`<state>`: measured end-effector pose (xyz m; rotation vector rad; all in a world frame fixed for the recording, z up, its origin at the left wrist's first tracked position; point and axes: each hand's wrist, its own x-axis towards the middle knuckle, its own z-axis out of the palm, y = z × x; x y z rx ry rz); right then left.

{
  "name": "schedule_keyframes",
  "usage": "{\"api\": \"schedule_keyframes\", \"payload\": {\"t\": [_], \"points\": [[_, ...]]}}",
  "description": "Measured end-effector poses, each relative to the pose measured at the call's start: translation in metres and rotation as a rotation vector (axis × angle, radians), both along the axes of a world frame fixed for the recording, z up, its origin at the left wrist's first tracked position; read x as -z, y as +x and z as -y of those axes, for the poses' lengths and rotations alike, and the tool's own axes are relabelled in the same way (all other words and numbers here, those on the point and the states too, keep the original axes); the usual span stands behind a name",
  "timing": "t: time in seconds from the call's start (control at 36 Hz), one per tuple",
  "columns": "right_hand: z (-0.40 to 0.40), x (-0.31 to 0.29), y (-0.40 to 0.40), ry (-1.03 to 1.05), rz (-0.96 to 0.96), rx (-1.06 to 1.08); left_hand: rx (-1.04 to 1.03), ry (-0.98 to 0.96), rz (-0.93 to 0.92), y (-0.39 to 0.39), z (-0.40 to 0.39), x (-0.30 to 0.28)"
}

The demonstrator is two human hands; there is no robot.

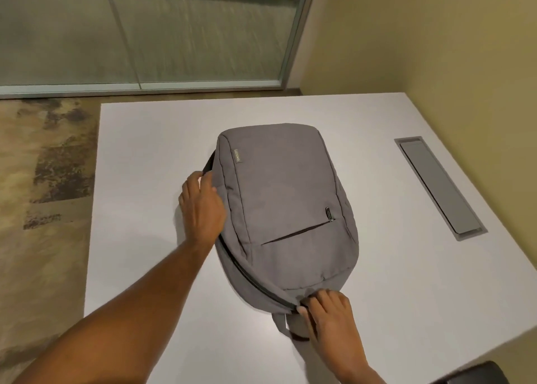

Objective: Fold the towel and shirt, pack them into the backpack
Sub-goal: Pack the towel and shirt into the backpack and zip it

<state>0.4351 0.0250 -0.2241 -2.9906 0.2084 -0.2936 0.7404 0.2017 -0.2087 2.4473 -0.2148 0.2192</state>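
A: Edges first — white table (145,180) had its left edge running along patterned carpet (43,166), far edge below a glass partition (145,35), right side near a yellowish wall (436,49). Bare tabletop on all sides of the bag, most on the left & far side.

B: Where was the bag?

A: Grey backpack (284,203) lay flat, front up, approx mid-table, top end toward the person. One strap end poked out from under the near end.

B: Contents?

A: Couldn't tell. Main zip (252,279) looked closed along the near-left curve; front pocket slit (296,232) showed only dark inside. No towel or shirt seen anywhere on the table.

B: Hands?

A: Left hand (203,206) rested on the bag's left side, fingers lightly curled over its edge near a dark strap. Right hand (328,317) was at the near end, fingertips pinched at the zip, prob on the pull, which was hidden by the fingers.

B: Counts?

A: 1 backpack, 2 hands, 1 grey cable hatch (440,186) set in the table, well right of the bag, 1 dark object (476,373) at the bottom-right corner, cut off.
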Motion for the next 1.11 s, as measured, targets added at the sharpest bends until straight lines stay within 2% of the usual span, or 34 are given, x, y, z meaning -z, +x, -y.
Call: {"api": "schedule_keyframes", "payload": {"t": [0.11,0.22,0.31,0.42,0.5,0.67,0.83,1.11], "points": [[-0.004,-0.024,0.028,0.065,0.001,0.098,0.167,-0.021,0.01,-0.012,0.027,-0.016],[-0.003,-0.043,0.073,0.16,-0.035,0.219,0.351,0.062,-0.146,-0.029,0.046,-0.008],[0.0,-0.046,0.103,0.198,-0.221,0.299,0.404,0.148,-0.223,-0.036,0.049,0.001],[0.014,-0.038,0.119,0.276,-0.47,0.356,0.42,0.172,-0.27,-0.034,0.05,0.004],[0.02,-0.031,0.118,0.286,-0.573,0.363,0.431,0.165,-0.286,-0.032,0.053,0.006],[0.026,-0.026,0.118,0.319,-0.618,0.363,0.432,0.08,-0.289,-0.036,0.058,0.009],[0.04,-0.019,0.112,0.313,-0.621,0.372,0.459,0.074,-0.314,-0.034,0.074,0.012],[0.109,-0.019,0.095,0.307,-0.62,0.402,0.477,0.085,-0.288,-0.049,0.146,0.015]]}}
